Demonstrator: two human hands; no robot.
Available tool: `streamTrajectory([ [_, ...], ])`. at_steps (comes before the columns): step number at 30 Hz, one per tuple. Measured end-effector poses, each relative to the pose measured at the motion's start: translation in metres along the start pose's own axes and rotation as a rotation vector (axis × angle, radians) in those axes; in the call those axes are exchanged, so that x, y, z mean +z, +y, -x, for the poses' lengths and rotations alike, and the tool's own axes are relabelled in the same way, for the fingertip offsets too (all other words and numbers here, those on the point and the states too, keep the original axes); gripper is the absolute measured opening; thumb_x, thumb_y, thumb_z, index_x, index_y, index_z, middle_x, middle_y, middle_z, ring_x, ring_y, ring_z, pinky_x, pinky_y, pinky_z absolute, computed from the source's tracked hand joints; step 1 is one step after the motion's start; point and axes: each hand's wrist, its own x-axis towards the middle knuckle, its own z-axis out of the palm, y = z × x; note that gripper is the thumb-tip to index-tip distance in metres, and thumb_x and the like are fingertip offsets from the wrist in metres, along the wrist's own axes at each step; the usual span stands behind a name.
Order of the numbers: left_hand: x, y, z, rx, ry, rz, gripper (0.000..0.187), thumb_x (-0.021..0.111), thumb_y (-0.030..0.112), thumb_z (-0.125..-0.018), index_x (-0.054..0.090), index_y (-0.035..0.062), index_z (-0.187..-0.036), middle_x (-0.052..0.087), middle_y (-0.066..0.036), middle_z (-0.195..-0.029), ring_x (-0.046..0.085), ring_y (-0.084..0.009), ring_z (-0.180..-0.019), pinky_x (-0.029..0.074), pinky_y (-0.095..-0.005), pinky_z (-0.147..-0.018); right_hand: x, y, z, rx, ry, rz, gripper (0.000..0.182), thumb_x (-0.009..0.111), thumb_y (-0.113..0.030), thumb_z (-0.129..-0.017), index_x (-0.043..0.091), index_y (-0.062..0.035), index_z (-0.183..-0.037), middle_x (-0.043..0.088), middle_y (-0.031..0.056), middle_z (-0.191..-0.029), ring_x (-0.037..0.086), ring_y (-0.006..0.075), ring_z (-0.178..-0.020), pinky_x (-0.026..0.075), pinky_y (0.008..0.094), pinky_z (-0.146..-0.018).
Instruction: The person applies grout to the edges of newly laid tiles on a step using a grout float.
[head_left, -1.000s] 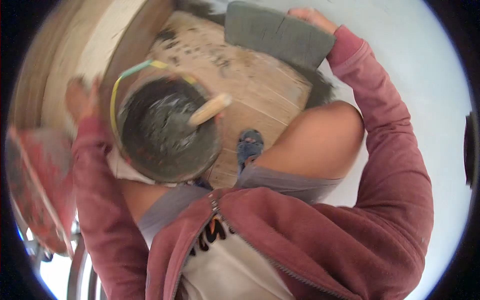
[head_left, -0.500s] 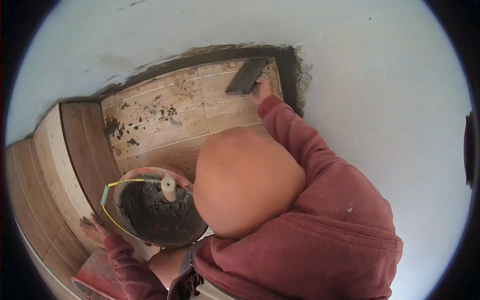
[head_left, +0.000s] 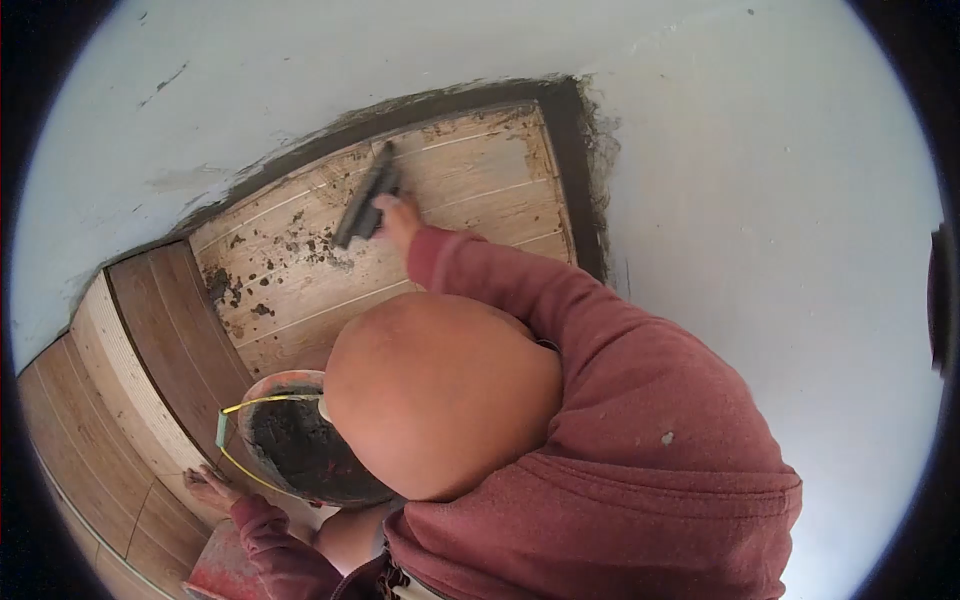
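Note:
My right hand [head_left: 398, 222] is closed round the handle of a plastering trowel [head_left: 362, 200]. The grey trowel is tilted on edge over the wood-look tiled floor [head_left: 480, 190], close to scattered mortar crumbs [head_left: 300, 240]. My left hand [head_left: 208, 488] rests with fingers apart on the ribbed edge of a step [head_left: 150, 400], holding nothing. Beside it stands a bucket [head_left: 285, 380] of dark wet mortar [head_left: 290, 435], its yellow wire handle with a green grip [head_left: 221, 428] leaning left. A bare head and maroon sleeve hide part of the bucket and floor.
A dark mortar band [head_left: 430, 105] runs along the foot of the pale wall [head_left: 400, 40] and turns at the corner. Tiled steps [head_left: 180, 310] lie on the left. A red container [head_left: 225, 560] stands at the lower left. Another pale wall [head_left: 760, 230] bounds the right.
My right hand has moved left with the trowel from the corner to mid-floor, and the blade has turned on edge. The head has shifted left, covering the tool handle in the bucket.

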Motion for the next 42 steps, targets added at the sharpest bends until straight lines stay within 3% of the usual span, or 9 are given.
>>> streamTrajectory([
  [3, 0.000, 0.014, 0.005, -0.003, -0.001, -0.012, 0.057, 0.045, 0.043, -0.080, 0.040, -0.0060, -0.109, 0.041, -0.020, -0.107, 0.039, -0.0302, -0.103, 0.029, -0.0389, -0.089, -0.060, -0.019, -0.020, 0.113, -0.015, -0.633, 0.022, 0.046, -0.014, -0.072, 0.049, 0.0007, -0.088, 0.054, 0.0153, -0.086, 0.054, 0.0296, -0.081, 0.046, 0.0423, -0.071],
  [13, -0.002, 0.010, 0.003, -0.032, -0.018, -0.005, 0.057, 0.045, 0.043, -0.080, 0.039, -0.0054, -0.110, 0.039, -0.021, -0.111, 0.039, -0.0297, -0.104, 0.029, -0.0388, -0.091, -0.029, 0.043, -0.061, -0.142, 0.079, -0.016, 0.020, 0.047, -0.017, -0.073, 0.050, -0.0093, -0.090, 0.055, 0.0107, -0.081, 0.054, 0.0234, -0.080, 0.046, 0.0395, -0.068],
  [17, -0.002, 0.023, 0.005, -0.030, 0.007, -0.001, 0.057, 0.045, 0.042, -0.080, 0.039, -0.0054, -0.111, 0.040, -0.021, -0.110, 0.040, -0.0296, -0.102, 0.030, -0.0387, -0.089, -0.079, -0.056, -0.026, 0.078, 0.107, -0.669, 0.022, 0.044, -0.015, -0.075, 0.048, -0.0014, -0.092, 0.054, 0.0141, -0.089, 0.054, 0.0264, -0.081, 0.046, 0.0395, -0.074],
  [28, 0.001, -0.012, -0.002, -0.035, -0.011, 0.016, 0.056, 0.042, 0.042, -0.081, 0.039, -0.0059, -0.110, 0.041, -0.020, -0.110, 0.041, -0.0299, -0.103, 0.032, -0.0377, -0.088, -0.038, 0.034, -0.055, -0.239, -0.265, -0.081, 0.024, 0.043, -0.013, -0.075, 0.047, 0.0013, -0.094, 0.052, 0.0164, -0.089, 0.053, 0.0315, -0.083, 0.045, 0.0463, -0.075],
  [34, -0.002, 0.026, 0.007, -0.018, 0.014, -0.021, 0.056, 0.042, 0.042, -0.081, 0.039, -0.0057, -0.111, 0.041, -0.020, -0.111, 0.038, -0.0303, -0.106, 0.028, -0.0383, -0.091, -0.108, -0.069, -0.052, 0.042, -0.014, -0.683, 0.019, 0.044, -0.015, -0.074, 0.049, -0.0046, -0.090, 0.054, 0.0149, -0.086, 0.054, 0.0302, -0.079, 0.047, 0.0436, -0.071],
  [36, -0.002, 0.022, 0.006, -0.037, 0.003, -0.015, 0.056, 0.043, 0.042, -0.081, 0.038, -0.0058, -0.111, 0.040, -0.020, -0.112, 0.038, -0.0303, -0.107, 0.028, -0.0383, -0.091, -0.073, -0.084, -0.044, 0.144, 0.077, -0.568, 0.019, 0.046, -0.015, -0.073, 0.050, -0.0047, -0.089, 0.054, 0.0147, -0.087, 0.054, 0.0293, -0.079, 0.048, 0.0430, -0.067],
  [38, -0.001, 0.014, 0.005, -0.045, -0.016, -0.009, 0.057, 0.043, 0.042, -0.081, 0.038, -0.0060, -0.111, 0.040, -0.020, -0.112, 0.038, -0.0303, -0.107, 0.028, -0.0384, -0.091, -0.055, 0.000, -0.073, -0.480, -0.145, 0.663, 0.019, 0.047, -0.015, -0.072, 0.050, -0.0046, -0.088, 0.054, 0.0141, -0.086, 0.054, 0.0283, -0.079, 0.048, 0.0431, -0.065],
  [39, 0.002, 0.007, 0.004, -0.075, -0.021, 0.101, 0.057, 0.044, 0.041, -0.081, 0.038, -0.0062, -0.111, 0.040, -0.020, -0.112, 0.038, -0.0300, -0.107, 0.028, -0.0383, -0.091, -0.050, -0.010, -0.058, -0.488, -0.140, 0.659, 0.019, 0.047, -0.015, -0.072, 0.050, -0.0046, -0.088, 0.054, 0.0141, -0.086, 0.054, 0.0283, -0.079, 0.048, 0.0431, -0.065],
  [42, -0.001, -0.004, 0.000, -0.057, -0.028, 0.105, 0.057, 0.045, 0.041, -0.081, 0.037, -0.0069, -0.112, 0.040, -0.020, -0.112, 0.038, -0.0293, -0.108, 0.029, -0.0381, -0.092, -0.046, -0.032, -0.006, 0.121, -0.109, -0.407, 0.020, 0.046, -0.016, -0.073, 0.049, -0.0032, -0.088, 0.053, 0.0139, -0.087, 0.054, 0.0283, -0.079, 0.049, 0.0438, -0.064],
])
